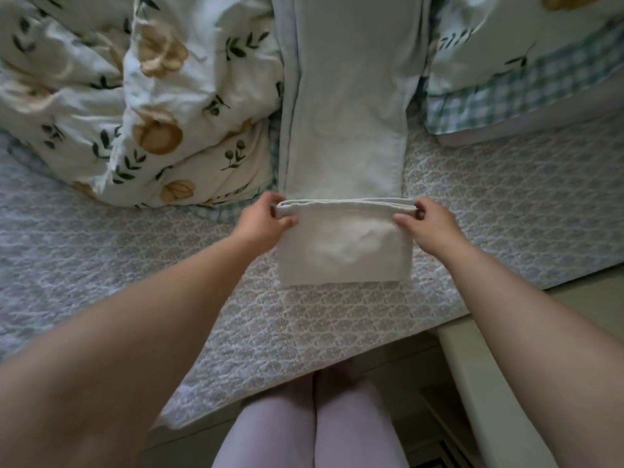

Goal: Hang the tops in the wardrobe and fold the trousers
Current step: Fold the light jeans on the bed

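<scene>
1. Head view: a bed [337, 332] with a quilted, small-patterned cover fills the middle of the scene, and its near edge runs slantwise across the lower part.
2. A crumpled floral duvet [135, 96] lies on the left side of the bed. Bedding with a blue check border [506, 92] lies on the right side.
3. The pale trousers [344, 130] lie lengthwise between the two, stretching from the far side toward the near edge.
4. Their near end is turned back over itself, so a folded flap [344, 248] hangs down toward the near edge.
5. The left hand [260, 221] pinches the left end of the fold, with its fingers curled round the cloth.
6. The right hand [425, 228] pinches the right end in the same way.
7. The hands are apart, a trouser width between them.
8. Below the near edge are the person's legs [314, 430] in pale lilac, with a white piece of furniture [489, 383] to their right.
</scene>
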Demonstrator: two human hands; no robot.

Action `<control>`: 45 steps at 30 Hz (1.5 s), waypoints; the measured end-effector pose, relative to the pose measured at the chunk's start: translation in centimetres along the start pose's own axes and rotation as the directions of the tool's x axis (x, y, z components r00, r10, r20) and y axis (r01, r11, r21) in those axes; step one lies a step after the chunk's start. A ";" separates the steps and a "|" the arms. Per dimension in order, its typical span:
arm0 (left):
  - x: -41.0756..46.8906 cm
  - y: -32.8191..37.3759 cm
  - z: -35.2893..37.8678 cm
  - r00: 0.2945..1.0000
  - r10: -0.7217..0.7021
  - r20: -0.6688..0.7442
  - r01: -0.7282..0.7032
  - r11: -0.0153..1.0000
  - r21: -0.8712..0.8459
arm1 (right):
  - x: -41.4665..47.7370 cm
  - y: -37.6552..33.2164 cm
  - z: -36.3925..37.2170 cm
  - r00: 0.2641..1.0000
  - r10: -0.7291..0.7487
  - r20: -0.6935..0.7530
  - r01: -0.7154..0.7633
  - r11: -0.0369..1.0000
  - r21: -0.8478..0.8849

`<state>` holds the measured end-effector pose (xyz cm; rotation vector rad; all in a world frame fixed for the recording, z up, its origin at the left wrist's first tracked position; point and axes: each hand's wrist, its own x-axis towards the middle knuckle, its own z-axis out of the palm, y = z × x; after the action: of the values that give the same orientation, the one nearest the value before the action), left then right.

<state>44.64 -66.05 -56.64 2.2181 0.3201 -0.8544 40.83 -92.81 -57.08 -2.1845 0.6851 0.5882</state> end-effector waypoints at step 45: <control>-5.9 -1.1 7.3 0.837 0.029 0.546 -0.477 0.525 0.705 | -7.2 5.0 3.1 0.831 -0.096 0.548 0.518 0.495 -0.698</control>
<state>36.24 -70.29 -57.08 2.6305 -0.8476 -1.5538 31.67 -91.15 -57.27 -2.7573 -0.3921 1.3670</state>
